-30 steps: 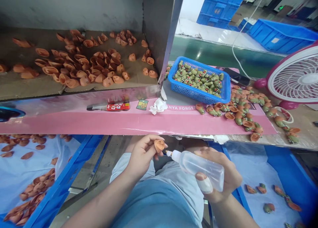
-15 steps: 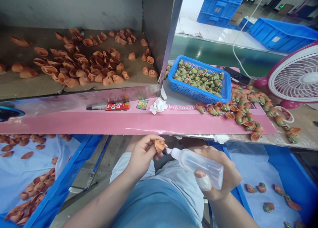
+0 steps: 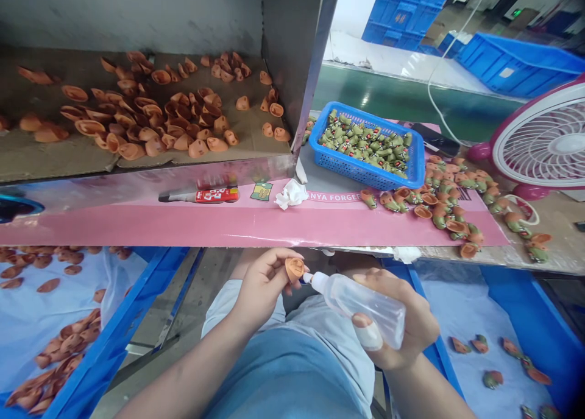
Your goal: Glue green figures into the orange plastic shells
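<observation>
My left hand pinches a small orange shell piece above my lap, its hollow side turned toward the bottle. My right hand is wrapped round a clear squeeze bottle lying nearly flat. The bottle's white nozzle tip sits right at the edge of the orange piece. Both hands hover just below the front edge of the pink-covered table.
Many orange shells lie on cardboard in a metal-walled bay. A blue basket holds green figures; more joined pieces lie beside it. A fan stands at right. Blue bins flank my knees. A glue tube and tissue lie on the pink sheet.
My right hand has slid the bottle a little left and up, bringing the nozzle tip against the orange piece. My left hand has stayed nearly still.
</observation>
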Motion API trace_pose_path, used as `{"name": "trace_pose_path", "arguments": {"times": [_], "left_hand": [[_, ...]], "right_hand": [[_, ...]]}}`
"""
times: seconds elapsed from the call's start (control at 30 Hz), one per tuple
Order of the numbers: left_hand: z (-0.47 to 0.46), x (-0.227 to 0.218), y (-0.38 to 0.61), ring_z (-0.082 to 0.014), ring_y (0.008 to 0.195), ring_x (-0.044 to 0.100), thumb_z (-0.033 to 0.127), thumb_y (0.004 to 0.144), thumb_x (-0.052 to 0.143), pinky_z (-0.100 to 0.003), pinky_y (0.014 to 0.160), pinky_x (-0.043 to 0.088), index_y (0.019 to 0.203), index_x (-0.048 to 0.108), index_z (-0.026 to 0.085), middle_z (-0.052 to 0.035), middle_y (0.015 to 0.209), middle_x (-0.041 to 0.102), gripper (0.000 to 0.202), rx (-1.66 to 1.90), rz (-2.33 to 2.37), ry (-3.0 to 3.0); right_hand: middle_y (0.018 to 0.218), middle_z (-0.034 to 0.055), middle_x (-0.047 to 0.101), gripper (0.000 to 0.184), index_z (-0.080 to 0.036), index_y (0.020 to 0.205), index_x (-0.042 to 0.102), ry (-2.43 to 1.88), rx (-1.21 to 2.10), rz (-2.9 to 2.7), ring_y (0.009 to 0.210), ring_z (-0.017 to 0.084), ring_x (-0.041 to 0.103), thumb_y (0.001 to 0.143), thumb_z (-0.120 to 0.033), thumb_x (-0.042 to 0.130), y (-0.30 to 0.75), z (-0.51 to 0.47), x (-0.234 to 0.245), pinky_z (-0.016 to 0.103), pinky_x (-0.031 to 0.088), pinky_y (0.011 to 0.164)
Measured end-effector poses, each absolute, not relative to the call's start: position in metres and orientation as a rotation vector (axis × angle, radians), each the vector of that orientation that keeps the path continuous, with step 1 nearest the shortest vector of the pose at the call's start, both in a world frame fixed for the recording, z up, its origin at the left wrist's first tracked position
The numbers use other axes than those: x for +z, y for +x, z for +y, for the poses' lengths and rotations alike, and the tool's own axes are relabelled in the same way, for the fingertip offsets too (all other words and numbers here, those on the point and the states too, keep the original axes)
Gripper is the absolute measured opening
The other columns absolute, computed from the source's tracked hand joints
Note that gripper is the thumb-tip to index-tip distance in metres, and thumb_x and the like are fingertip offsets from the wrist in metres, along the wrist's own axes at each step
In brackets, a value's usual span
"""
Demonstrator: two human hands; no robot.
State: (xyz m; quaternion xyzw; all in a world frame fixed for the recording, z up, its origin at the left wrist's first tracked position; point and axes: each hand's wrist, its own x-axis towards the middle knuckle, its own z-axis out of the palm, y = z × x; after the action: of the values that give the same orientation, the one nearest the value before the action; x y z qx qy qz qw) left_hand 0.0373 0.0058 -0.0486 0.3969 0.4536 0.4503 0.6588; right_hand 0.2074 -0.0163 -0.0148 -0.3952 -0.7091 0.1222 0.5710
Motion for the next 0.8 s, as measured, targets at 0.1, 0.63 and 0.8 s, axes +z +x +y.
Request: {"name": "trace_pose_path", "arguments": {"times": [0.1,0.63,0.8], "left_hand": [[0.0059,-0.0482,0.0369,-0.0091,0.053,0.054,0.015,0.075,0.052,-0.018,0.044,0.041,0.083,0.058,0.017,-0.0011,0.071,0.065,0.01,1.027,1.024,0.897],[0.0062,-0.0492,0.0377,-0.0097,0.054,0.054,0.016,0.075,0.053,-0.018,0.043,0.041,0.082,0.059,0.017,-0.0016,0.071,0.064,0.01,1.024,1.049,0.926],[0.0071,-0.0482,0.037,-0.0094,0.053,0.054,0.016,0.075,0.052,-0.018,0.044,0.041,0.083,0.058,0.017,-0.0024,0.072,0.065,0.01,1.022,1.048,0.92]], "right_hand": [[0.07,0.0055,0.057,0.032,-0.01,0.093,0.057,-0.96,0.274,-1.658,0.055,0.016,0.052,0.063,-0.019,0.061,0.2091,-0.0176,-0.0152,0.03,0.043,0.046],[0.071,0.0055,0.057,0.031,-0.011,0.093,0.056,-0.977,0.295,-1.654,0.056,0.015,0.052,0.064,-0.02,0.06,0.208,-0.0157,-0.0146,0.031,0.043,0.049],[0.067,0.0038,0.056,0.029,-0.011,0.091,0.056,-0.973,0.328,-1.67,0.053,0.014,0.052,0.064,-0.02,0.059,0.2079,-0.0159,-0.0127,0.027,0.041,0.044]]}}
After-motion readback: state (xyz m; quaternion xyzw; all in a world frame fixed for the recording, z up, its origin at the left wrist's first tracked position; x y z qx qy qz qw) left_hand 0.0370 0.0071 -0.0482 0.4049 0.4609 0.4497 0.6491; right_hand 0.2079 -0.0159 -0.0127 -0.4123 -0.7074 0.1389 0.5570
